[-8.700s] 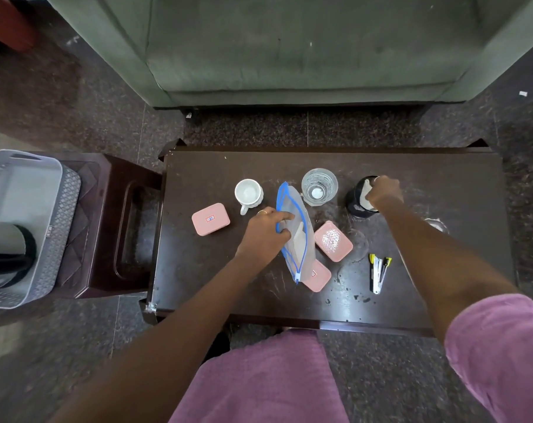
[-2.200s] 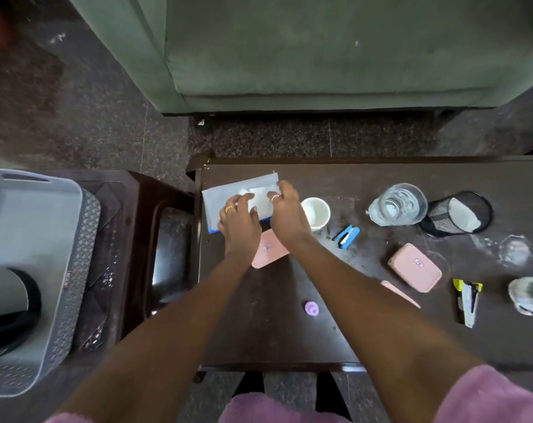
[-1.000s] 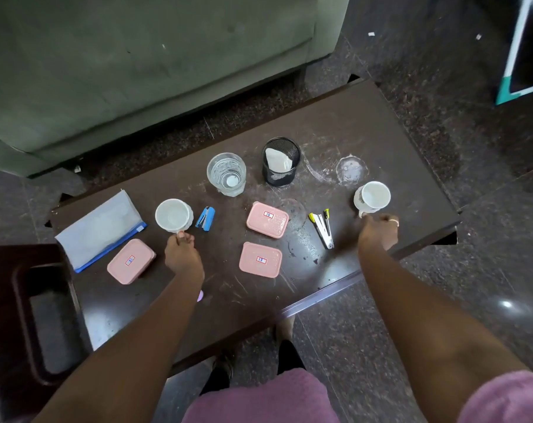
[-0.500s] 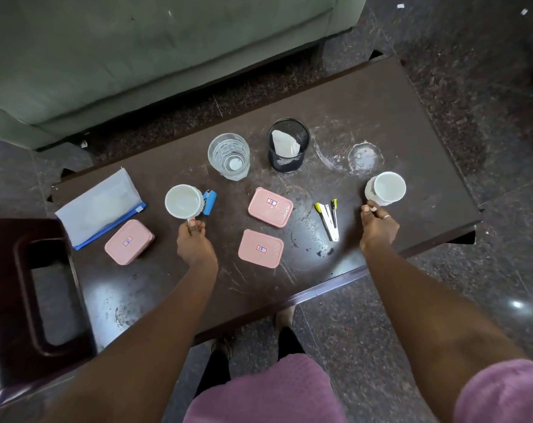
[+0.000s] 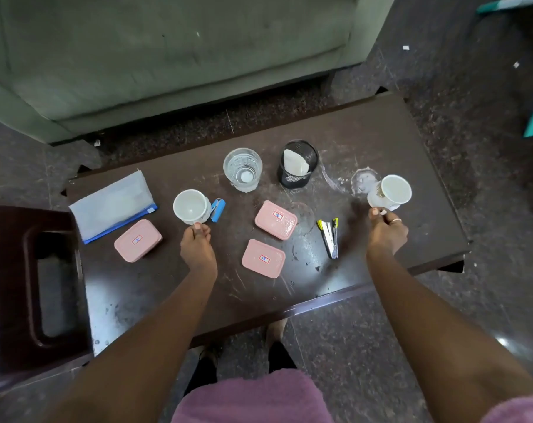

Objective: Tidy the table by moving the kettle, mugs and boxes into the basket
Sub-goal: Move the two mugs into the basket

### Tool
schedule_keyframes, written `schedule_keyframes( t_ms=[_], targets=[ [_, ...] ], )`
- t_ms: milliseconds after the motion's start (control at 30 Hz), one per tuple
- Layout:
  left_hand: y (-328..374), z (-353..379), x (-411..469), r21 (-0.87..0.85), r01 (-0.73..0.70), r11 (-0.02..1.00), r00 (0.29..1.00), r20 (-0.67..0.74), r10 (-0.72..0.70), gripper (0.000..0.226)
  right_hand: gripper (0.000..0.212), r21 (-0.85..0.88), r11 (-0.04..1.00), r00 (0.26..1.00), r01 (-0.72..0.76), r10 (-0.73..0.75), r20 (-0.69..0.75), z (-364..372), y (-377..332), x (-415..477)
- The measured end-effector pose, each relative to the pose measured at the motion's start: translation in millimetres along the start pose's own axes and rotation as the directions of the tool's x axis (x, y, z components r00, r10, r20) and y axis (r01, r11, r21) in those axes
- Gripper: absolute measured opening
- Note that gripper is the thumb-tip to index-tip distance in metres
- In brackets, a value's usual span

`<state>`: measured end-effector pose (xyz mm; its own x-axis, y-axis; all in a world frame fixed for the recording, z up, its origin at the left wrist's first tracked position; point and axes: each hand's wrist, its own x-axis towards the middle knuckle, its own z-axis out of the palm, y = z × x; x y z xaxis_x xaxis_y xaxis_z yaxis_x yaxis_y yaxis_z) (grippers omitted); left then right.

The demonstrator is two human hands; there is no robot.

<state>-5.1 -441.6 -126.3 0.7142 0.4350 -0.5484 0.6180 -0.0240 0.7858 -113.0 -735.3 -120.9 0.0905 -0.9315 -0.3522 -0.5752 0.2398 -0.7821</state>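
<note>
Two white mugs are in my grip above the dark table [image 5: 381,138]. My left hand [image 5: 196,247] pinches the handle of the left mug [image 5: 189,206]. The handle of the right mug [image 5: 392,192] is held by my right hand [image 5: 386,232], and this mug is tilted and lifted off the table. Three pink boxes lie flat on the tabletop: one at the left [image 5: 138,240], one in the middle [image 5: 276,219], one nearer me [image 5: 263,257]. Neither the basket nor the kettle is in view.
A glass [image 5: 242,169], a black mesh pen cup [image 5: 298,163], a blue stapler [image 5: 218,210], a yellow-black stapler [image 5: 329,236] and a zip pouch [image 5: 112,203] share the table. A dark stool [image 5: 30,288] stands at the left, a green sofa [image 5: 167,56] behind.
My right hand has lifted its mug off the table and tilted it. My left hand keeps its hold on the left mug's handle.
</note>
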Motion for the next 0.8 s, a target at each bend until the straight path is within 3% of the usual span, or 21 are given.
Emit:
schedule_keyframes(
  t_ms=[167, 333, 467, 600, 800],
  targets=[
    [28.8, -13.7, -8.6, -0.16, -0.041, 0.986, 0.998, 0.034, 0.047, 0.021, 0.014, -0.075, 0.969, 0.97, 0.236, -0.23, 0.082, 5.6, -67.9, -26.3],
    [74.9, -50.3, -2.3, -0.362, -0.074, 0.929, 0.997, -0.003, 0.078, 0.022, 0.02, -0.108, 0.887, 0.869, 0.45, -0.407, 0.28, 49.7, -148.4, -100.9],
    [104.4, -105.7, 27.9, -0.438, -0.119, 0.891, 0.993, -0.077, 0.094, 0.029, 0.017, -0.027, 0.811, 0.7, 0.585, -0.487, 0.522, 112.3, -180.0, -194.8],
    [123.8, -179.6, 61.7, -0.504, -0.214, 0.837, 0.972, -0.191, 0.134, 0.022, 0.01, 0.091, 0.818, 0.501, 0.568, -0.431, 0.751, 171.6, -182.3, -299.5],
    [139.3, -295.5, 119.1, -0.544, -0.304, 0.782, 0.897, -0.439, 0.044, 0.024, 0.004, 0.196, 0.728, 0.125, 0.657, -0.361, 0.924, 253.7, -167.2, -459.6]
  ],
)
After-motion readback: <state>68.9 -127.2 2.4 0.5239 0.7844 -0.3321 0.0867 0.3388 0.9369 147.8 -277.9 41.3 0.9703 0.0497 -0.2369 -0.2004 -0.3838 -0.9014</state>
